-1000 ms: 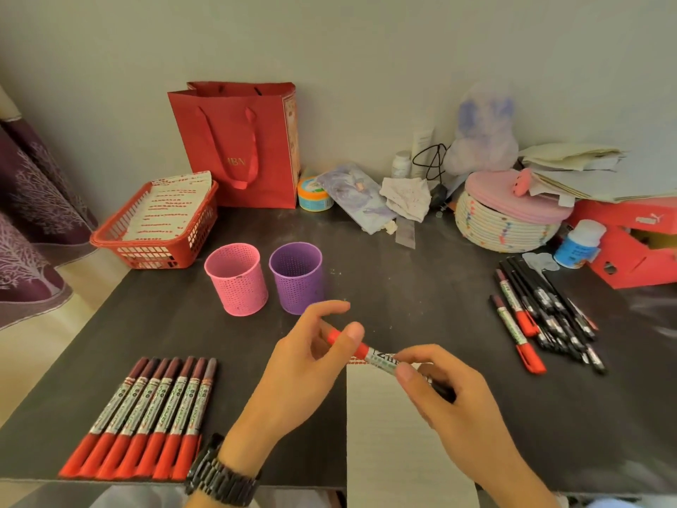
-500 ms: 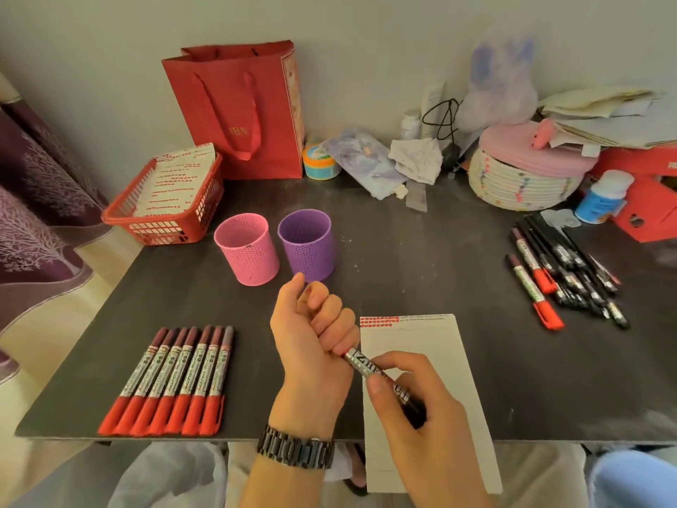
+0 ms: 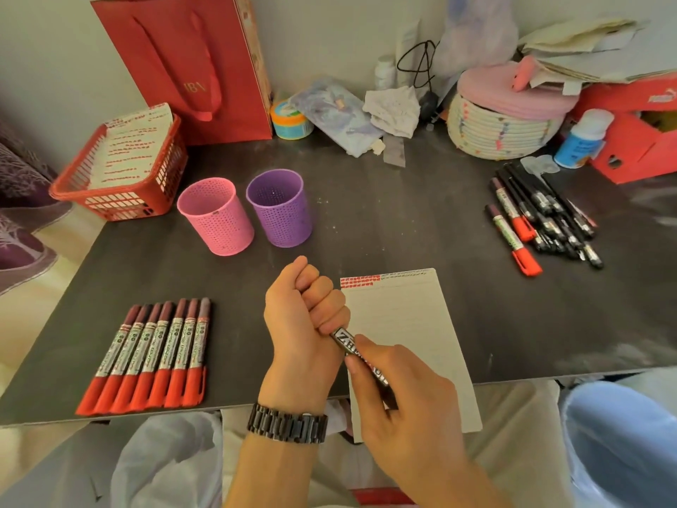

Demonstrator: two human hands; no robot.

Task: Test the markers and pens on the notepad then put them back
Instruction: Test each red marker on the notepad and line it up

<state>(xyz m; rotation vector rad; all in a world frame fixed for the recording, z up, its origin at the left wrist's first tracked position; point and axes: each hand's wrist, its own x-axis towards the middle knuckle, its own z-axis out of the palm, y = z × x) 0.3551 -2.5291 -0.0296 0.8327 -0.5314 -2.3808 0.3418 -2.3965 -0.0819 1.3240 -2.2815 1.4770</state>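
The black marker with white lettering [image 3: 346, 342] sits at 6 o'clock, over the left edge of the lined white notepad [image 3: 410, 320]. The left hand [image 3: 304, 317] curls in a fist round its far end. The right hand [image 3: 406, 394] pinches the barrel between thumb and fingers.

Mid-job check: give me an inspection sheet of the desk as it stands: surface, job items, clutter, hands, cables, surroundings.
Surface: dark table, scuffed; notepad overhangs its front edge.
Job's things: marker held over the notepad; row of seven red-capped markers at left; pile of pens and markers at right; pink cup and purple cup upright, nothing seen inside.
Clutter: red basket of sheets, gift bag, tape roll, woven basket, bottle, red box.
Hands: left hand fisted round one end of the marker; right hand holds its barrel.
Cables: black cable against the wall.
Surroundings: curtain at left.
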